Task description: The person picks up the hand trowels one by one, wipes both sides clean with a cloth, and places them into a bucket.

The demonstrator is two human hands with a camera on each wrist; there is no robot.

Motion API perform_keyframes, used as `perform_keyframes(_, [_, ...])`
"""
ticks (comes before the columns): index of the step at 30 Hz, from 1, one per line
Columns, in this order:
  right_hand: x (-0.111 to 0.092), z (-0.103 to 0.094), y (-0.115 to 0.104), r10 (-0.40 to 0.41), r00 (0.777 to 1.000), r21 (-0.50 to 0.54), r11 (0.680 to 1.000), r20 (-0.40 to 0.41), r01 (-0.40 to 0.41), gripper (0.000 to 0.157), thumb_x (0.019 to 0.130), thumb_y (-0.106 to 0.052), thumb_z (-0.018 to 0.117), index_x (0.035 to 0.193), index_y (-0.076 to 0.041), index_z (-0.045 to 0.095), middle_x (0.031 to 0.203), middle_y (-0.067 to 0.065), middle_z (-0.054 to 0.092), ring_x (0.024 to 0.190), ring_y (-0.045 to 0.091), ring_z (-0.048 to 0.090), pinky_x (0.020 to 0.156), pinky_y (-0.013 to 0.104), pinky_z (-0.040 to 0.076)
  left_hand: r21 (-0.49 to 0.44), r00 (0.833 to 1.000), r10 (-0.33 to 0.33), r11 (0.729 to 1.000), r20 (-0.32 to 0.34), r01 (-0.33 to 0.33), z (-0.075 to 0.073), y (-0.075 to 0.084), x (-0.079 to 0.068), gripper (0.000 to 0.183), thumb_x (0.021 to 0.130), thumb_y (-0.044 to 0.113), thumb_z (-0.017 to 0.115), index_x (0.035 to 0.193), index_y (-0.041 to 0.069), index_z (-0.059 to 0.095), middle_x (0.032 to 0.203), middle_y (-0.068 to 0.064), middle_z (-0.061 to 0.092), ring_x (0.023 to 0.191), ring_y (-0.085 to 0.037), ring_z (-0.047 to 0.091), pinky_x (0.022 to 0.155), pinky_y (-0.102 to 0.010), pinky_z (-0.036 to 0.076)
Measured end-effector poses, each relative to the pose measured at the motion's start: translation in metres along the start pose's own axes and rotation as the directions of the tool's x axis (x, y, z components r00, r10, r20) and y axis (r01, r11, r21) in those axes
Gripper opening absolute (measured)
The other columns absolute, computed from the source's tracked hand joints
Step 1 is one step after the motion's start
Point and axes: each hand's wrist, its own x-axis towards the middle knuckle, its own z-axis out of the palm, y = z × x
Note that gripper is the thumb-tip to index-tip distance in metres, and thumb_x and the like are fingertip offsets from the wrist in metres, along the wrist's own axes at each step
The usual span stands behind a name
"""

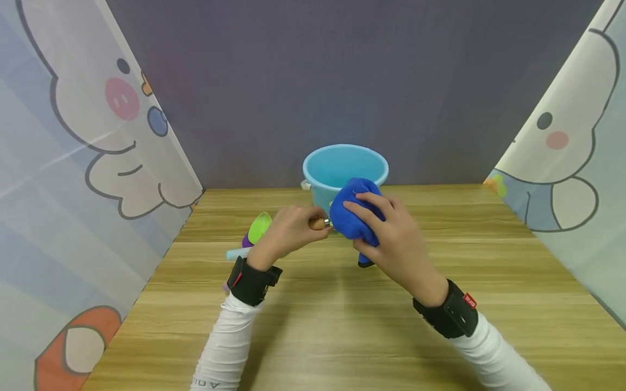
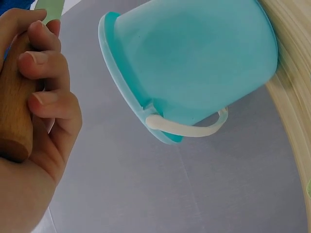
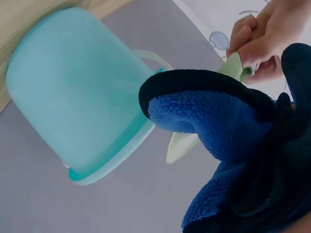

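Observation:
My left hand (image 1: 295,231) grips the wooden handle (image 2: 14,102) of a small hand trowel, its fingers wrapped round it. The trowel's pale green blade (image 3: 181,145) shows in the right wrist view, partly behind a blue fleece glove (image 1: 353,210) with black parts. My right hand (image 1: 403,241) holds this bunched glove, fingers spread over its top and thumb below. Glove and blade overlap in view; whether they touch I cannot tell. Just beyond both hands stands a light blue bucket (image 1: 320,193), upright, with a white handle (image 2: 187,128).
Left of my left hand lie a lime green cup-like piece (image 1: 260,227), something purple (image 1: 246,240) and a light blue stick (image 1: 237,253), partly hidden by the wrist. A dark grey panel (image 1: 342,81) rises behind the wooden table (image 1: 323,336). Printed cloth walls flank both sides.

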Motion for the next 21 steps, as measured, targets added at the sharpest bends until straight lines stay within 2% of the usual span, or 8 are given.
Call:
perform_keyframes(6, [-0.002,0.008,-0.002,-0.026,0.999,-0.004,1.000,0.029,0.026,0.071,0.074,-0.024,0.091,0.138,-0.020,0.062,0.139,0.014,0.059,0.122,0.045,0.057,0.097,0.061,0.053,0.024,1.000,0.012,1.000,0.009,-0.012,0.002,0.002,0.001,0.024,0.088,0.022,0.072,0.074,0.018,0.053,0.065,0.008,0.040,0.058,-0.007,0.041,0.056,-0.022,0.029])
perform_keyframes(11, [-0.004,0.013,-0.002,-0.031,0.998,-0.006,0.999,0.054,0.031,0.068,0.075,-0.026,0.090,0.138,-0.020,0.063,0.140,0.013,0.058,0.123,0.044,0.056,0.100,0.060,0.052,0.010,1.000,0.021,1.000,0.009,-0.021,0.003,0.005,0.000,0.023,0.088,0.022,0.074,0.078,0.017,0.055,0.066,0.008,0.043,0.059,-0.007,0.043,0.057,-0.022,0.031])
perform_keyframes(21, [-0.004,0.018,-0.002,-0.027,0.996,-0.031,0.999,0.089,0.030,0.067,0.078,-0.029,0.088,0.138,-0.020,0.062,0.140,0.014,0.057,0.124,0.045,0.054,0.101,0.061,0.051,0.074,0.997,0.072,0.995,0.000,-0.072,0.004,0.009,0.000,0.024,0.088,0.025,0.078,0.082,0.015,0.058,0.065,0.006,0.046,0.057,-0.008,0.045,0.056,-0.021,0.033])
